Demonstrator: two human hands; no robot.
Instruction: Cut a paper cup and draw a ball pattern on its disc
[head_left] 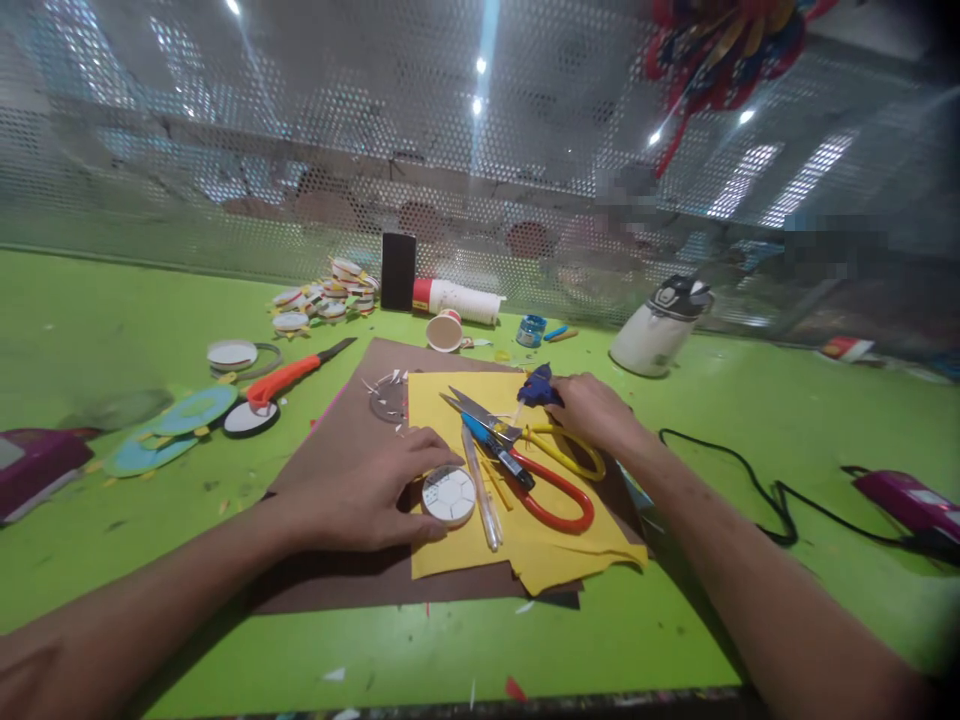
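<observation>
My left hand [367, 490] curls its thumb and fingers round a white disc [448, 495] with dark lines drawn on it like a football. The disc rests on yellow sheets [442, 555], which lie over a brown sheet [337, 440]. Farther right, the fingers of my right hand [592, 405] pinch the edge of a dark blue crumpled piece [538, 386]; its material is unclear. Between my hands lie scissors [559, 515] with red and yellow handles, a blue-and-black cutter [495, 445], a clear pen [484, 490] and thin yellow strips [495, 483].
To the left are an orange-handled knife [289, 380], blue discs [199, 408] and a purple device [41, 470]. Behind stand decorated white discs [330, 295], a black phone-like slab [398, 272], stacked paper cups [461, 300], a blue jar [531, 331] and a white kettle [656, 335]. A black cable [739, 465] runs right.
</observation>
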